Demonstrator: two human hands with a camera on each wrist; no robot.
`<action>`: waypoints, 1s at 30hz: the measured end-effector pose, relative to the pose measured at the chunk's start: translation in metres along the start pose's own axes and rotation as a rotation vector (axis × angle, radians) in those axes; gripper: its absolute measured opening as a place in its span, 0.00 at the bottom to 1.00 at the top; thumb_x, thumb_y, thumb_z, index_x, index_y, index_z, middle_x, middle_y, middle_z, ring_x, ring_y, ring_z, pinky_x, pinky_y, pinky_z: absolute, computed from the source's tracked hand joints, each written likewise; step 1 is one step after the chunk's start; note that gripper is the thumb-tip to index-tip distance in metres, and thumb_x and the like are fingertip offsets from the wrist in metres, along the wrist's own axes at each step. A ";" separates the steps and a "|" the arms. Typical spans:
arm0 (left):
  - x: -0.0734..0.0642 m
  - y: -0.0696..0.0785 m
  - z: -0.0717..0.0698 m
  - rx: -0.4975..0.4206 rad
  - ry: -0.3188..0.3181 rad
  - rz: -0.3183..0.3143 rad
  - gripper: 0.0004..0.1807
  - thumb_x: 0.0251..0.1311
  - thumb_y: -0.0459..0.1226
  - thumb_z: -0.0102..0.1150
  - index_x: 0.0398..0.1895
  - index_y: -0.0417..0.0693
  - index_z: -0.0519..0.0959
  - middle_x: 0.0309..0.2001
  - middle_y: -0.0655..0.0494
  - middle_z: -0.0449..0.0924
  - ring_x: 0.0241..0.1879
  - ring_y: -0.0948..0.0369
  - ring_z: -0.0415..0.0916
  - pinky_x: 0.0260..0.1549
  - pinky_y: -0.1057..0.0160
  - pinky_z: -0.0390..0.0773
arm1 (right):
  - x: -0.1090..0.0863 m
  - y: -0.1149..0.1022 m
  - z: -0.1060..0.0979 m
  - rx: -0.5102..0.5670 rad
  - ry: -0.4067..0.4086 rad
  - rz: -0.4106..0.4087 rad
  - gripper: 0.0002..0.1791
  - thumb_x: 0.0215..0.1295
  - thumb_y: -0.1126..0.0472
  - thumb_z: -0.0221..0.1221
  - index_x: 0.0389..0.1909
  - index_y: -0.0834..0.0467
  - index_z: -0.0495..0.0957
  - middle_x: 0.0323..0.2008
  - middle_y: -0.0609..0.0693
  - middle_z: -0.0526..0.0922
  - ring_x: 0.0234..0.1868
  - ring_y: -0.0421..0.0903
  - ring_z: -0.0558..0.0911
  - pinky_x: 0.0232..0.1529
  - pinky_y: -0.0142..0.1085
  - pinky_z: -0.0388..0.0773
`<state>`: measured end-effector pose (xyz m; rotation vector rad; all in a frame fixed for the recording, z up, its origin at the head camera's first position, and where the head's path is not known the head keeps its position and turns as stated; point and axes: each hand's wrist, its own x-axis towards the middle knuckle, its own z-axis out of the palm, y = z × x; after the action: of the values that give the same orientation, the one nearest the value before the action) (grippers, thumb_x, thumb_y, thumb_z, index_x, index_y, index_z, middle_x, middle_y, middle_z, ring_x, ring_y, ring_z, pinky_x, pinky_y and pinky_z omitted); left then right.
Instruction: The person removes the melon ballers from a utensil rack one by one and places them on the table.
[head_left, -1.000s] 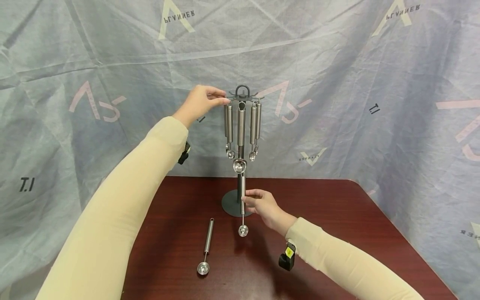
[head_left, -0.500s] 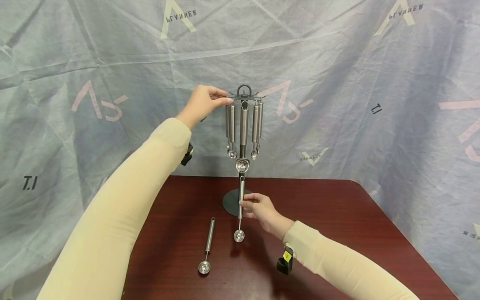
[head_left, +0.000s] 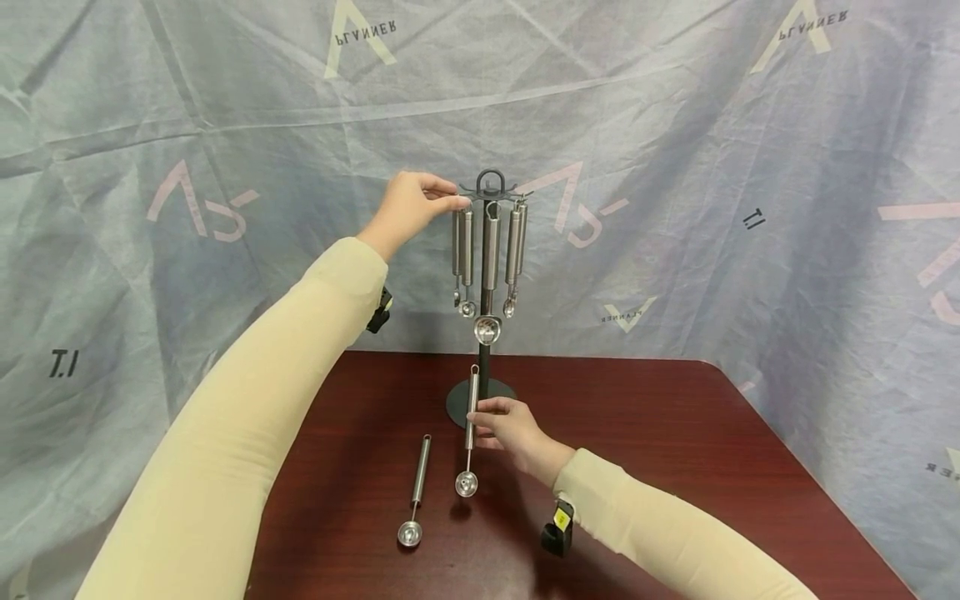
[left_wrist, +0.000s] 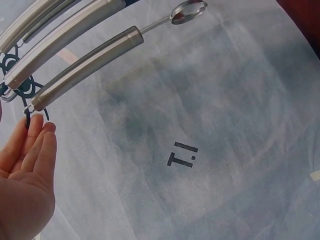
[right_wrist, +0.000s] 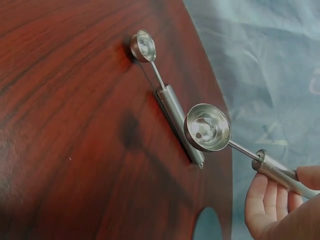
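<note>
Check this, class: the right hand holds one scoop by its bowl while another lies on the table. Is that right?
Not quite: the right wrist view shows the right hand holding one scoop by its handle, not its bowl, while another scoop lies on the table.

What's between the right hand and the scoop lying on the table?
In the head view: the held scoop, pinched by the right hand, then bare table before the lying scoop.
</note>
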<state>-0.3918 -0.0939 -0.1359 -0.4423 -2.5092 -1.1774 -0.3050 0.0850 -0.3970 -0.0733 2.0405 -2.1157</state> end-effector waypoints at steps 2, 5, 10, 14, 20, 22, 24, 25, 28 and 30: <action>0.000 0.000 0.001 0.004 0.011 0.000 0.26 0.59 0.51 0.65 0.57 0.48 0.80 0.58 0.54 0.79 0.55 0.61 0.77 0.55 0.63 0.76 | -0.001 0.003 0.002 0.001 -0.001 0.009 0.13 0.63 0.71 0.60 0.47 0.70 0.75 0.32 0.50 0.79 0.30 0.44 0.79 0.41 0.43 0.85; 0.000 0.000 0.002 0.003 0.023 0.004 0.26 0.59 0.51 0.65 0.56 0.47 0.80 0.57 0.53 0.80 0.53 0.61 0.78 0.54 0.64 0.77 | -0.002 0.007 0.004 -0.004 -0.003 0.020 0.13 0.63 0.71 0.60 0.47 0.71 0.74 0.32 0.50 0.78 0.30 0.43 0.79 0.40 0.42 0.85; 0.001 -0.001 0.004 -0.004 0.036 0.005 0.25 0.58 0.51 0.66 0.55 0.47 0.81 0.55 0.53 0.81 0.51 0.61 0.79 0.52 0.65 0.77 | -0.005 0.012 0.006 -0.029 -0.007 0.034 0.14 0.63 0.70 0.60 0.48 0.72 0.73 0.32 0.51 0.77 0.30 0.43 0.78 0.39 0.42 0.86; 0.001 -0.002 0.003 -0.006 0.041 0.000 0.25 0.57 0.51 0.66 0.55 0.47 0.81 0.55 0.53 0.82 0.51 0.61 0.79 0.52 0.66 0.77 | -0.005 0.017 0.007 -0.046 -0.022 0.053 0.13 0.63 0.70 0.60 0.46 0.71 0.73 0.32 0.52 0.77 0.30 0.44 0.78 0.39 0.42 0.86; 0.001 -0.004 0.003 -0.019 0.041 0.008 0.26 0.57 0.50 0.67 0.55 0.46 0.80 0.55 0.52 0.81 0.52 0.60 0.79 0.53 0.65 0.77 | -0.006 0.027 0.010 -0.060 -0.041 0.087 0.11 0.63 0.70 0.60 0.44 0.69 0.73 0.31 0.51 0.78 0.28 0.42 0.78 0.41 0.43 0.86; 0.000 -0.004 0.003 -0.023 0.040 0.012 0.26 0.58 0.50 0.67 0.55 0.46 0.80 0.55 0.52 0.82 0.52 0.60 0.79 0.53 0.65 0.77 | -0.006 0.030 0.011 -0.055 -0.042 0.096 0.10 0.63 0.70 0.60 0.43 0.69 0.73 0.30 0.50 0.77 0.27 0.41 0.78 0.40 0.43 0.86; 0.000 -0.004 0.003 -0.020 0.041 0.014 0.26 0.57 0.50 0.67 0.55 0.46 0.80 0.55 0.52 0.82 0.52 0.60 0.79 0.53 0.66 0.77 | -0.006 0.032 0.011 -0.055 -0.046 0.105 0.10 0.63 0.70 0.60 0.43 0.69 0.73 0.29 0.49 0.76 0.26 0.41 0.77 0.39 0.42 0.86; 0.000 -0.003 0.003 -0.021 0.041 0.013 0.26 0.57 0.50 0.67 0.55 0.46 0.80 0.54 0.52 0.82 0.52 0.60 0.79 0.53 0.66 0.77 | -0.006 0.034 0.012 -0.057 -0.049 0.109 0.10 0.63 0.70 0.60 0.42 0.69 0.73 0.28 0.49 0.75 0.26 0.41 0.77 0.38 0.42 0.86; 0.000 -0.003 0.004 -0.020 0.044 0.013 0.26 0.57 0.50 0.67 0.55 0.46 0.80 0.54 0.52 0.82 0.52 0.60 0.79 0.53 0.66 0.77 | -0.007 0.039 0.013 -0.057 -0.067 0.122 0.11 0.63 0.70 0.60 0.43 0.70 0.72 0.29 0.50 0.76 0.26 0.41 0.77 0.37 0.42 0.86; 0.000 -0.002 0.004 -0.020 0.046 0.012 0.26 0.57 0.50 0.67 0.55 0.46 0.80 0.54 0.52 0.82 0.52 0.61 0.79 0.53 0.67 0.77 | -0.007 0.042 0.014 -0.058 -0.084 0.133 0.12 0.63 0.70 0.60 0.44 0.70 0.71 0.30 0.50 0.76 0.26 0.41 0.76 0.37 0.42 0.86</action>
<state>-0.3929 -0.0921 -0.1397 -0.4297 -2.4549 -1.1964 -0.2907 0.0714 -0.4377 -0.0338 2.0001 -1.9413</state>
